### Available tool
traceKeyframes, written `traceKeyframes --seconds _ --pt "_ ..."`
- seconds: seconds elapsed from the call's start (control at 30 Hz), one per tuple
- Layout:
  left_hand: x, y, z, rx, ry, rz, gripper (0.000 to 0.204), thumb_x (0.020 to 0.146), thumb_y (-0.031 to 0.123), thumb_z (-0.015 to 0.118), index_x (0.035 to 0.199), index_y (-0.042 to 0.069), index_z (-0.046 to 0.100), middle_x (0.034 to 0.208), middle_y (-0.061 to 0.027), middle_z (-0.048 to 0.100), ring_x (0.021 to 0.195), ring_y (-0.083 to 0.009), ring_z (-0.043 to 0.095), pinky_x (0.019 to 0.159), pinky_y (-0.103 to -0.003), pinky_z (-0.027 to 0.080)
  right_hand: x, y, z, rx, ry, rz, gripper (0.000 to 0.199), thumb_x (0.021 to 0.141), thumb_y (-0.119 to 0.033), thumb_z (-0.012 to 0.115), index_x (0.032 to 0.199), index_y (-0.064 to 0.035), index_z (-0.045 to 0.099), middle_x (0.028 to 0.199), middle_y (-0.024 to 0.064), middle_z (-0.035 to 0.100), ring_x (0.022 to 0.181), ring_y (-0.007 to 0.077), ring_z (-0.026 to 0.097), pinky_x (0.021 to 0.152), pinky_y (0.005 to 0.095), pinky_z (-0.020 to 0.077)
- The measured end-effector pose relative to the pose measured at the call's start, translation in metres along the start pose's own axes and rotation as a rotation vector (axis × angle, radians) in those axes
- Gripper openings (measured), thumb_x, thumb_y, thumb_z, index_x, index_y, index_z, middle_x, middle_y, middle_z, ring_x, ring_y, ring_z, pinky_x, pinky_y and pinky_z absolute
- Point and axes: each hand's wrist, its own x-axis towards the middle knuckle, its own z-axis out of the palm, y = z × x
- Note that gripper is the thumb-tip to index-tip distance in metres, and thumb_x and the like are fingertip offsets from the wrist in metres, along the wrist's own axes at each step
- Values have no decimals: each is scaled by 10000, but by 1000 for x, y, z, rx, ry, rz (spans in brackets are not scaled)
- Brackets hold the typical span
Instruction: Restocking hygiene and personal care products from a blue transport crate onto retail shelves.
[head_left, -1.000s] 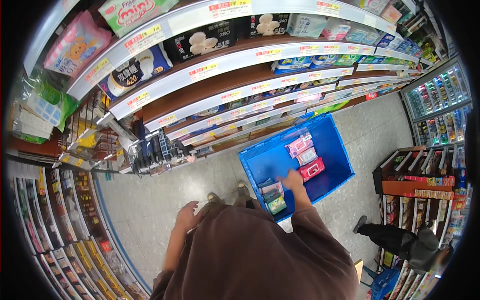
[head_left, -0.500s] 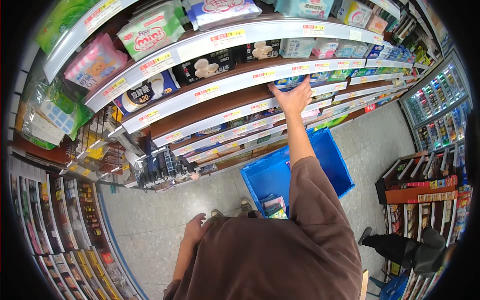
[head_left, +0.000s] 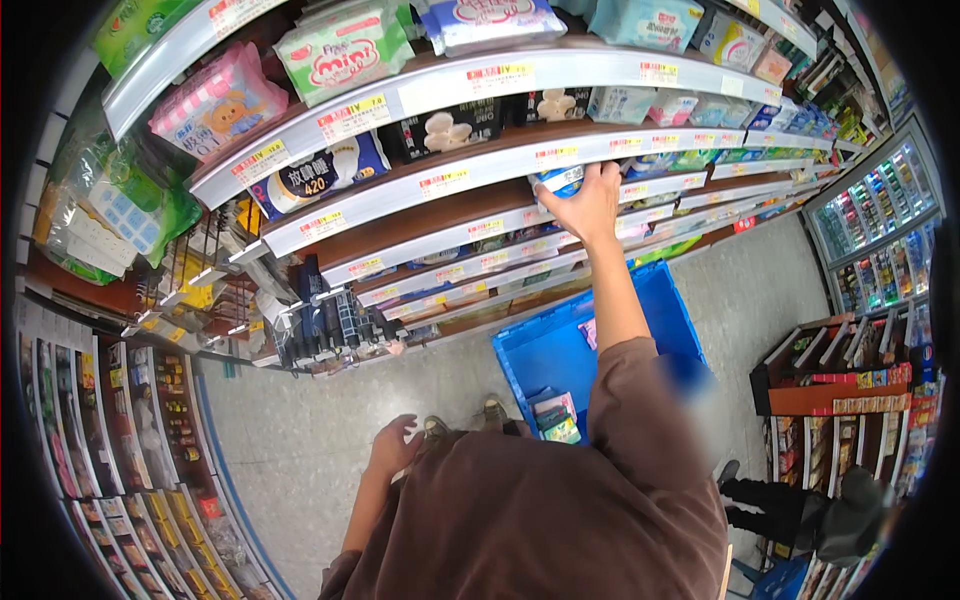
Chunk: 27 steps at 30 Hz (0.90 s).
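My right hand reaches forward to a middle shelf. Its thumb and fingers grip a blue and white soft package at the shelf's front edge, and the hand covers part of the package. Hanging low beside my body, my left hand is open with its fingers loosely bent and holds nothing. Below my right forearm stands a blue plastic crate on the floor. Small packets lie in its near corner, and a pink packet lies farther in.
Black packages and a dark blue package line the shelf above. Hanging goods stick out at the shelf's left end. Drinks coolers stand at the far right. A person in dark clothes is at the lower right.
My right hand has closed around the blue and white package and drawn it toward the shelf edge, so more of it shows. The view has shifted slightly. My left hand still hangs low.
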Motion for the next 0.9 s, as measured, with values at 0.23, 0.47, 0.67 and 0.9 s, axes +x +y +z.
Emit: traceKeyframes --seconds 0.23,0.47,0.67,0.9 --pt "18 31 -11 -255 -30 80 305 903 149 671 1178 27 618 990 -85 723 840 -181 683 761 -325 538 -169 60 -44 107 -376 141 1155 567 -424 881 1457 52 319 1193 267 479 1132 435 511 997 446 439" --pt "29 47 0 -90 -172 141 288 866 178 685 1112 36 639 931 -94 716 825 -240 700 750 -351 547 -399 159 -13 -279 -855 629 1203 496 -428 871 1467 -17 290 1250 234 447 1194 421 486 1008 471 446" --pt "25 51 9 -50 -211 126 313 867 208 682 1124 34 638 943 -93 714 831 -256 698 751 -366 546 -450 170 -20 -157 -701 638 1221 502 -388 885 1474 0 257 1238 232 448 1170 427 489 1010 462 443" --pt "14 34 20 17 -214 81 299 863 228 678 1107 59 648 946 -134 700 852 -309 688 751 -396 543 -357 190 40 -150 -657 658 1299 541 -479 892 1486 71 191 1261 261 438 1194 429 480 1029 446 432"
